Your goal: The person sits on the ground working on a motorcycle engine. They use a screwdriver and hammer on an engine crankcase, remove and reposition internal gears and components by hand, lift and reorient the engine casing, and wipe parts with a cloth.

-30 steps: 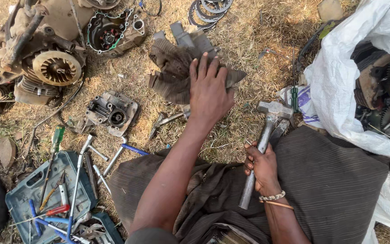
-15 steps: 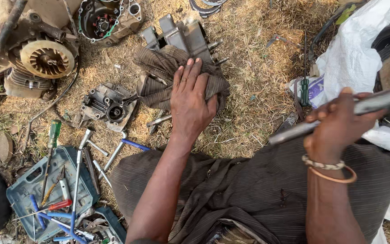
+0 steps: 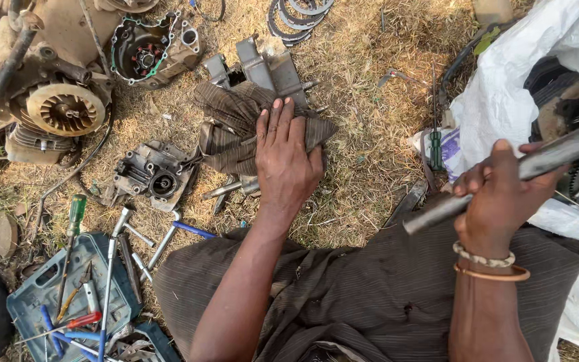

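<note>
My left hand lies flat, fingers spread, on a dirty striped rag that covers a grey metal engine part on the dry grass. My right hand is raised at the right and grips the grey metal handle of a hammer, which slants up to the right; its head is out of view. Two bracelets sit on that wrist. My lap in dark striped cloth fills the bottom middle.
An engine block with a finned flywheel and an open crankcase cover lie top left. A small engine casting sits left of the rag. A blue tool case with screwdrivers lies bottom left. A white sack with gears is at right.
My right hand has lifted the hammer from my lap up to the right. My left hand has stayed pressed on the rag while the view shifted closer.
</note>
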`<state>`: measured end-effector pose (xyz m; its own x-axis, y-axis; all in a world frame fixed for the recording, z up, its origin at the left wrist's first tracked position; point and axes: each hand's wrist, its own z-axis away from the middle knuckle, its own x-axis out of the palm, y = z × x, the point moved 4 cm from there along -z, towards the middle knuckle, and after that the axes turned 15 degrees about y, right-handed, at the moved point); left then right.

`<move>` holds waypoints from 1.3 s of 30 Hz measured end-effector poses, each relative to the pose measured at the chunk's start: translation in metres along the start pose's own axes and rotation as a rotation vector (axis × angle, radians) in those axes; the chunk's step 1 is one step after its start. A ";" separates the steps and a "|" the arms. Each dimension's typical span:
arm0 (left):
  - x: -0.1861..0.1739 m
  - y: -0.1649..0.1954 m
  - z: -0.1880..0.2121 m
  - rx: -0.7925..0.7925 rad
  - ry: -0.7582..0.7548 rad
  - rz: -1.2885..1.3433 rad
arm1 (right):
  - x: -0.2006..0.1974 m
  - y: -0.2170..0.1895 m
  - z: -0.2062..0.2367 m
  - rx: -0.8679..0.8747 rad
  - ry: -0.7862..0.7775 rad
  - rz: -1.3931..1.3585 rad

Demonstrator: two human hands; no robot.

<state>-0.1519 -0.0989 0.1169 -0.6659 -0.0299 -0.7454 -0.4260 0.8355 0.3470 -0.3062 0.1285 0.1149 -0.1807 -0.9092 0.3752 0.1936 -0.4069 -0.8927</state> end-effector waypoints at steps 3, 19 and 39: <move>-0.001 -0.002 0.001 -0.011 0.003 0.011 | 0.017 0.029 0.030 0.163 0.152 0.060; -0.003 -0.007 0.011 0.006 -0.007 -0.003 | -0.028 0.140 0.058 0.546 -0.076 0.310; -0.010 -0.008 0.010 0.048 -0.113 -0.102 | 0.041 0.112 0.080 0.661 -0.673 0.620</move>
<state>-0.1356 -0.1002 0.1162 -0.5461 -0.0561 -0.8358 -0.4559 0.8569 0.2404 -0.2144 0.0384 0.0503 0.6421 -0.7519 0.1494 0.5775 0.3463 -0.7393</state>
